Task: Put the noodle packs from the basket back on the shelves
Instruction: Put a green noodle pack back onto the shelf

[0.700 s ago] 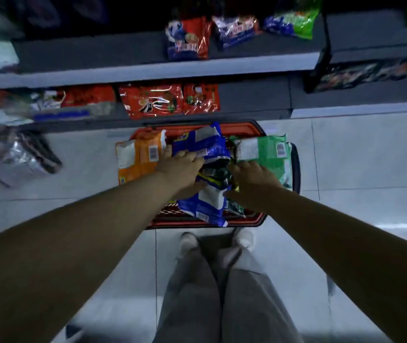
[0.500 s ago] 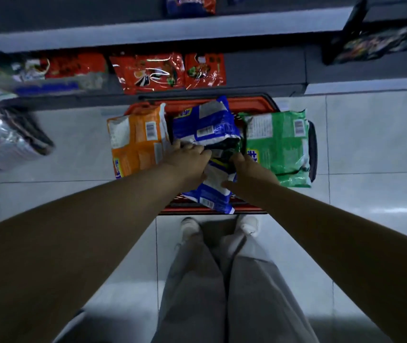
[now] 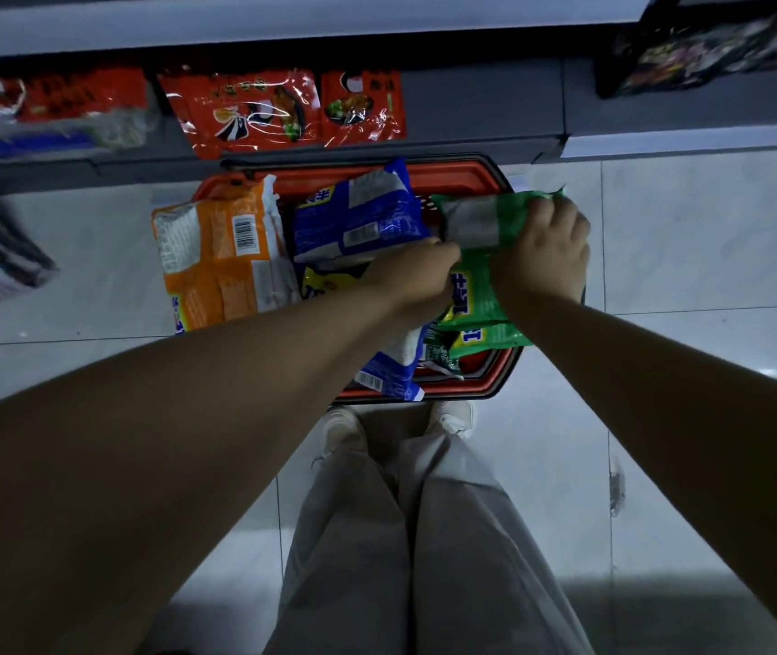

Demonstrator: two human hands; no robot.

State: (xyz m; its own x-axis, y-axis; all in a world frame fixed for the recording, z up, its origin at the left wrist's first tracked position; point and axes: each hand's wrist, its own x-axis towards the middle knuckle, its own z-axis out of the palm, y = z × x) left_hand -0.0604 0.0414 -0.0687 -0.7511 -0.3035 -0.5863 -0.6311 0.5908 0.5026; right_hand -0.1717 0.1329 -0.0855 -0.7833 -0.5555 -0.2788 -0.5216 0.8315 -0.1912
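Right hand (image 3: 545, 250) curled over the top of the green noodle pack (image 3: 476, 295) and left hand (image 3: 412, 276) pinched its left edge, both having swung off the blue pack (image 3: 358, 215) to the right side of the basket (image 3: 481, 174), so green looked next for the shelves (image 3: 471, 106).

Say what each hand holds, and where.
Right hand grips the green noodle pack at its far right corner. Left hand curls at its left edge; hold unclear.

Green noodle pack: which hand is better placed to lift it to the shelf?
Right, likely. The right hand grips the green noodle pack at its far end; the left hand sits between it and the blue pack, its hold unclear.
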